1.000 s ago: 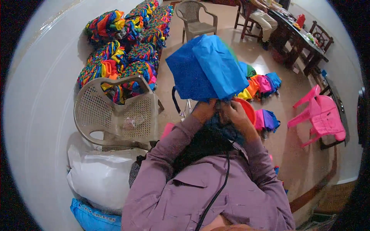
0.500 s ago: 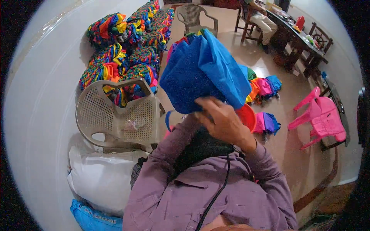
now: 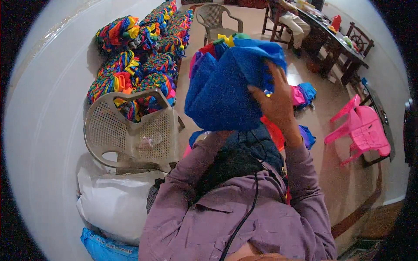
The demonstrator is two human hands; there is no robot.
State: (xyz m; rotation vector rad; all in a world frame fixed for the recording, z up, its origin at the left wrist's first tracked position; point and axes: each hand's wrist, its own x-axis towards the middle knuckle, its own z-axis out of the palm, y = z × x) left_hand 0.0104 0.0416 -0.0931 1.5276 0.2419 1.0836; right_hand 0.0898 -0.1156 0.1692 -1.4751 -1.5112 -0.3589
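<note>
A bundle of blue cloth [image 3: 224, 89] is held up in front of my chest, its broad face toward me. Behind its upper edge show folds of red, yellow, green and purple cloth. My right hand [image 3: 278, 93] is against the bundle's right side, thumb and fingers spread apart on the blue fabric. My left forearm [image 3: 198, 158] reaches under the bundle's lower edge; the cloth hides my left hand and its fingers. Partly behind my right wrist shows a red rounded rim [image 3: 273, 132].
Stacked rainbow-coloured cloth bundles [image 3: 159, 63] line the left wall. A beige plastic chair [image 3: 130, 126] and a white sack [image 3: 117, 204] stand at my left. More coloured cloth [image 3: 302, 95] lies on the floor to the right, near a pink plastic chair [image 3: 363, 130]. A person [image 3: 294, 24] sits by a dark table.
My right hand has moved up and right, from the bundle's lower edge to its right side. The blue cloth's raised top has come down and its right part has folded in.
</note>
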